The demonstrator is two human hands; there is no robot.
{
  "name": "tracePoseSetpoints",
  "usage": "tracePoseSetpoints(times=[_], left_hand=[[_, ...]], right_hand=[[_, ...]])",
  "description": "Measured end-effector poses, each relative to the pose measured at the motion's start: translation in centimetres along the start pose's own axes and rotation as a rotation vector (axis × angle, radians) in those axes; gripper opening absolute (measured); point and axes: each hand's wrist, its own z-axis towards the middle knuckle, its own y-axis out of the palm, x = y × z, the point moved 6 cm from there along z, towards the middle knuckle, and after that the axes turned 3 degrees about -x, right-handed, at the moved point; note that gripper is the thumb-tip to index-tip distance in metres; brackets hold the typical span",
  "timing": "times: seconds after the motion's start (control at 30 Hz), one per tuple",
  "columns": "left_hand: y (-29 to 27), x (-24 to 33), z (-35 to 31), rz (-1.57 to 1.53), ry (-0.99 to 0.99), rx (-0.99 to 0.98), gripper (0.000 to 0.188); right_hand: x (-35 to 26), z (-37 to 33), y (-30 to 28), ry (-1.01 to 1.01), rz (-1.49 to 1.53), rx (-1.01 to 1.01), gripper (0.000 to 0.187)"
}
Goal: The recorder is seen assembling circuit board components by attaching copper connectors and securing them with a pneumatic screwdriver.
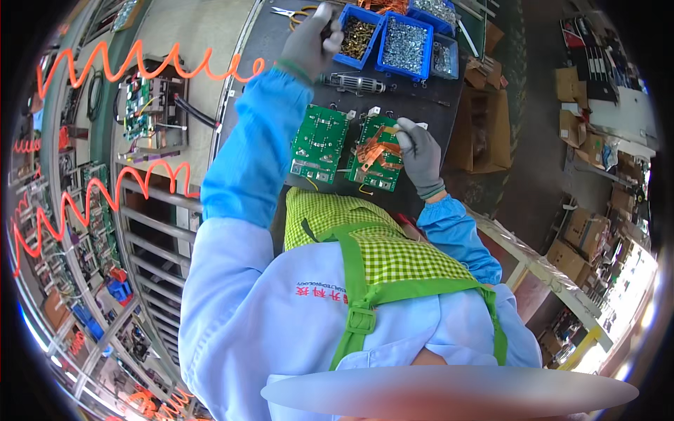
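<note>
My left hand (312,43), in a grey glove, is raised beside a blue bin of brass-coloured screws (357,38). Its fingers are curled together, and whatever is between them is too small to make out. Scissors (293,14) lie just past it. My right hand (423,156), also gloved, has its fingers closed at the edge of a loose bunch of copper strips (379,151), pinching one. The bunch rests on the right green circuit board (379,181). A second green circuit board (318,140) lies flat to its left, touched by neither hand.
Blue bins of silver hardware (406,46) stand at the back. A metal cylindrical tool (358,83) lies behind the boards on the dark worktop (428,105). Orange coiled hoses (168,67) hang at the left, over an electronic assembly (149,109). A cardboard box (484,133) stands right of the bench.
</note>
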Motion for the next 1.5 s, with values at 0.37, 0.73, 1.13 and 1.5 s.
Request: tracePoseSetpoints(times=[0.37,0.73,1.13,1.5], left_hand=[[-1.4,-3.9,-26.9,0.014,0.065,0.407,0.024],[-7.0,-0.5,-37.7,-0.085,0.294,0.642,0.020],[-17.3,-1.5,-36.7,0.540,0.030,0.833,0.028],[-16.8,2.0,-33.1,0.828,0.149,0.692,0.020]], right_hand=[[-4.8,0.9,-3.0,-0.049,0.293,0.009,0.026],[-14.4,-7.7,4.5,0.088,0.579,-1.017,0.014],[-19.0,-7.4,17.2,0.599,0.870,-0.931,0.036],[-17.2,-8.2,26.0,0.776,0.711,-0.905,0.042]])
